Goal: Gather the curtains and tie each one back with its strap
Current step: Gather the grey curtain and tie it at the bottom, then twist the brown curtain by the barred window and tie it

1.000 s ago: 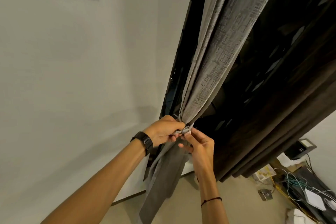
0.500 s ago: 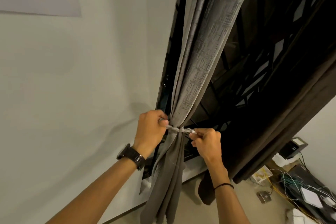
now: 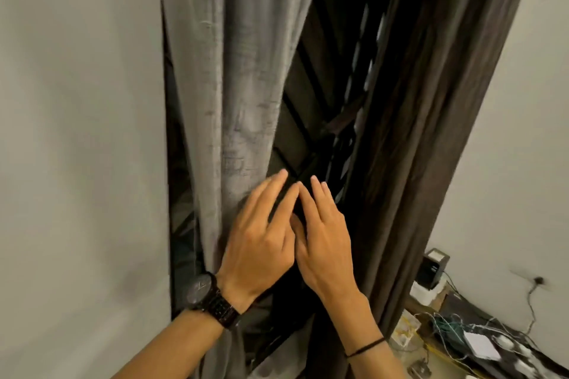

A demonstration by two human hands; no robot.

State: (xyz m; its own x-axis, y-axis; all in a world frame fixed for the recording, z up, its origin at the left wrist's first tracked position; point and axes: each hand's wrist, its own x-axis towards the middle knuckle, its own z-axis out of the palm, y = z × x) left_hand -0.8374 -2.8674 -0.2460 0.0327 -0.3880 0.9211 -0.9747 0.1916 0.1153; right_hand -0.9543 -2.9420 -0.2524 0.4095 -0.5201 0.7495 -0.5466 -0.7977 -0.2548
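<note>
Grip apart on both sides: left hand (image 3: pixel 261 237) and right hand (image 3: pixel 323 243) flat, fingers straight, nothing held, side by side. Grey curtain (image 3: pixel 234 71) just left of grip, hanging in folds, left fingers overlapping its right edge. Dark curtain (image 3: pixel 415 132) just right of grip, bunched in a column. Dark window grille (image 3: pixel 311 120) behind grip, between the two. Watch (image 3: pixel 209 295) on left wrist, thin black band (image 3: pixel 366 348) on right. Cable tangle (image 3: pixel 455 329) on floor, lower right, well apart.

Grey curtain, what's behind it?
Behind the grey curtain, a dark window with slanted bars shows past its right edge, and a dark gap at its left by the wall. What lies straight behind the cloth is covered.
</note>
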